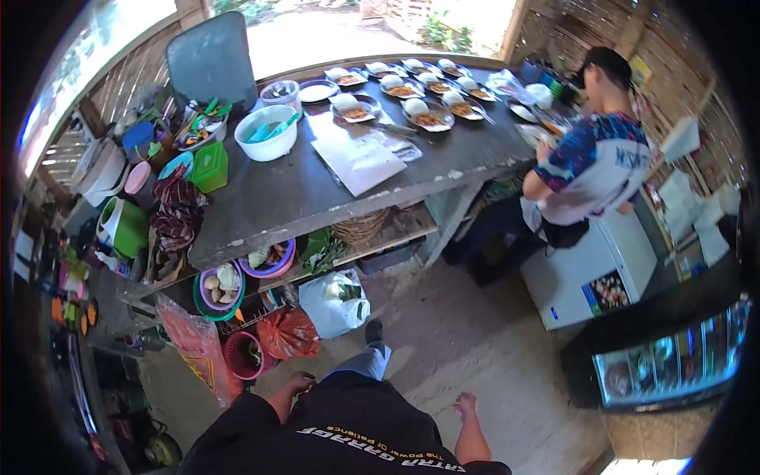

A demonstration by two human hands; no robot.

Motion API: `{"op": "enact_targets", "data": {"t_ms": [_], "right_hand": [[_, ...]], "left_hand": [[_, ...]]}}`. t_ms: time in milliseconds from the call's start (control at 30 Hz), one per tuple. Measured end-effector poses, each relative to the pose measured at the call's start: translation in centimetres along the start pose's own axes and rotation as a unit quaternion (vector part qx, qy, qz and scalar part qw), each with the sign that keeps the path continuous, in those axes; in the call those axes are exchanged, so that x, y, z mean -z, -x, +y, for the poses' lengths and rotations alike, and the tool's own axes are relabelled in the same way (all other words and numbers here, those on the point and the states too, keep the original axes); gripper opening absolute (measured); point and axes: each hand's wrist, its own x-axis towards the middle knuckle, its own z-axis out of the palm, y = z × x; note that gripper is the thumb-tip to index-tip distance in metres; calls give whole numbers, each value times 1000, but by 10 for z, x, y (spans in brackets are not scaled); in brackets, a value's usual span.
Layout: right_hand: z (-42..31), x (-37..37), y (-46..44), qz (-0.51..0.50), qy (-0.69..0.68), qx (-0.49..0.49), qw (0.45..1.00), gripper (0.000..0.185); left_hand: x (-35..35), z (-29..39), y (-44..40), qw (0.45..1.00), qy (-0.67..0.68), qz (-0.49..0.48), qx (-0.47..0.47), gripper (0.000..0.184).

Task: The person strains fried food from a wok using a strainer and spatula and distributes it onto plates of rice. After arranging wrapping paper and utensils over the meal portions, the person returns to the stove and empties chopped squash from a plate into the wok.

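My left hand (299, 383) hangs low beside my thigh, just below a red plastic bag (289, 333). Its fingers are small in view but look loosely stretched, with nothing in them. On the other side of my body, my right hand (466, 405) hangs over the concrete floor, fingers slightly bent and apart, holding nothing. A white plastic bag (336, 303) with greens and a pink basket (248, 356) stand near my feet. Ahead is a dark table (317, 198) bearing several plates of rice and food (428, 115), out of reach of both hands.
A person (595, 162) in a black cap stands at the table's right end. Behind them is a white chest freezer (586, 269); a glass-front cooler (673, 360) sits lower right. The table also holds a white basket (267, 146), a green container (209, 167) and paper (359, 162).
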Motion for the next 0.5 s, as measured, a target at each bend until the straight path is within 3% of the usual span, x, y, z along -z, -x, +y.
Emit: {"op": "enact_targets", "data": {"t_ms": [133,233,333,400,500], "right_hand": [[-144,-32,-50,-16,46,106,993,45],[-259,-81,-56,-44,41,190,980,45],[-393,-130,-20,-89,81,309,943,38],[-454,-162,-25,-132,59,441,886,31],[-572,-204,44,-200,37,476,856,27]], "left_hand": [[-3,86,-12,995,76,56,25,39],[15,140,-43,994,54,92,13,37],[46,194,-74,975,144,143,-91,35],[80,257,-60,967,100,183,-147,35],[125,359,-25,948,90,223,-208,32]]}}
